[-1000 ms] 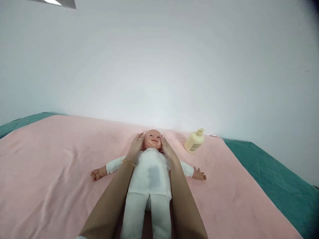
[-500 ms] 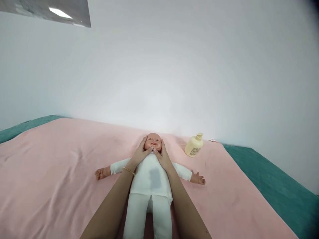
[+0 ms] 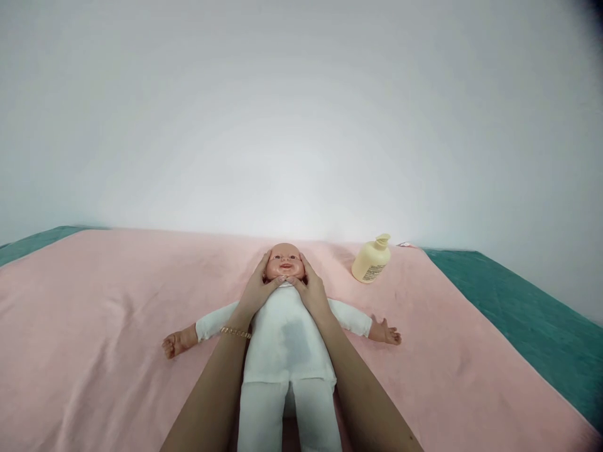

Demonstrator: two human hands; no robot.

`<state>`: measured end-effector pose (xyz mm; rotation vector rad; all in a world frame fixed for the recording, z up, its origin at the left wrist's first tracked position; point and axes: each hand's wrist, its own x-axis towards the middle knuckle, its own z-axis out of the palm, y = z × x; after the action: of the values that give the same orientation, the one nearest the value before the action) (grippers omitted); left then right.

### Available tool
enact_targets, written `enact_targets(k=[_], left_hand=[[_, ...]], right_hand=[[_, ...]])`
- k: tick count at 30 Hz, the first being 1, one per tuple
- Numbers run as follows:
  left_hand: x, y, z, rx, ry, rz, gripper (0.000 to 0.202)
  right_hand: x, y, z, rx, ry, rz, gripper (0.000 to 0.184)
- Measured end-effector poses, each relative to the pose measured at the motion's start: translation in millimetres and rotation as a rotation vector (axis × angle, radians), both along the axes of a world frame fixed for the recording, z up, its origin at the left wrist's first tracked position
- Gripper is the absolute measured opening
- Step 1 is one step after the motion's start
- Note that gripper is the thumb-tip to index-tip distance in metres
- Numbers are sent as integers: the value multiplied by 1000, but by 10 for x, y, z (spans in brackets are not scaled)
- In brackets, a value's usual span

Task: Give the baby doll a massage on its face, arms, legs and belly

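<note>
A baby doll (image 3: 287, 333) in white clothes lies on its back on a pink blanket (image 3: 94, 314), arms spread out. My left hand (image 3: 258, 290) cups the left side of the doll's head, fingers along the cheek, thumb under the chin. My right hand (image 3: 311, 290) cups the other side the same way. The two thumbs nearly meet below the doll's chin. A thin gold bracelet (image 3: 234, 332) circles my left wrist. My forearms run along both sides of the doll's body.
A pale yellow pump bottle (image 3: 372, 260) lies tilted on the blanket to the right of the doll's head. Teal bedding (image 3: 518, 314) shows past the blanket's right edge and at the far left. A plain white wall rises behind.
My hands slid from the sides of the doll's head down the cheeks until the thumbs met under the chin. The view shifted slightly downward and closer.
</note>
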<state>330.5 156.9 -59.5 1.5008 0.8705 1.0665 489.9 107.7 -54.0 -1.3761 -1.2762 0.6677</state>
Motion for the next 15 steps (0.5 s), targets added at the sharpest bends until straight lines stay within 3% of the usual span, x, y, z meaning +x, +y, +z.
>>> enact_targets(k=[7,15], left_hand=[[42,13,-63,-12,-74,39,94],[-22,-45,74,-73,-34,11,88]], right_hand=[[0,2,-19,15,-3,13,78],[61,5,-40,21,84,79,77]])
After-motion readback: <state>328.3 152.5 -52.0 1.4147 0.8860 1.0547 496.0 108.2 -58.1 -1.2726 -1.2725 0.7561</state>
